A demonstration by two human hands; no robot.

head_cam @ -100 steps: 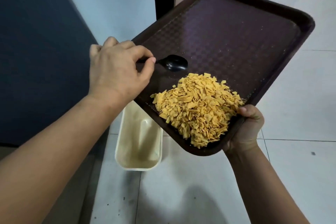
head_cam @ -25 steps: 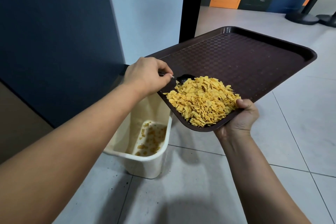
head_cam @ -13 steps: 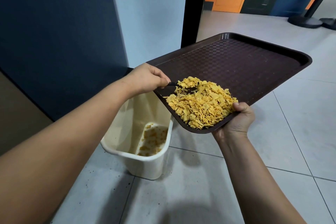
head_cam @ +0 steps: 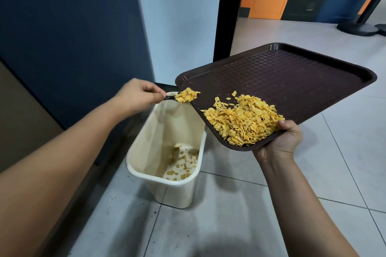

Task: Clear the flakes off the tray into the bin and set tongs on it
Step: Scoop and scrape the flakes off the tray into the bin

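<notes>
Flakes (head_cam: 242, 124) remain heaped at the near corner of the tilted tray (head_cam: 292, 81), right of the bin (head_cam: 167, 152). Left hand (head_cam: 137, 94) pinches a loaded spoon (head_cam: 183, 96) directly over the bin; right hand (head_cam: 279, 142) grips the tray's corner. Half a second ago the spoon was buried in the heap.

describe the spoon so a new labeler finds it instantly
Start at the cream bin on the tiled floor, then look straight above its far rim, beside the low corner of the brown tray. There the left hand pinches a black spoon by its handle. It carries its own small heap of yellow flakes, apart from the big pile on the tray.
</notes>
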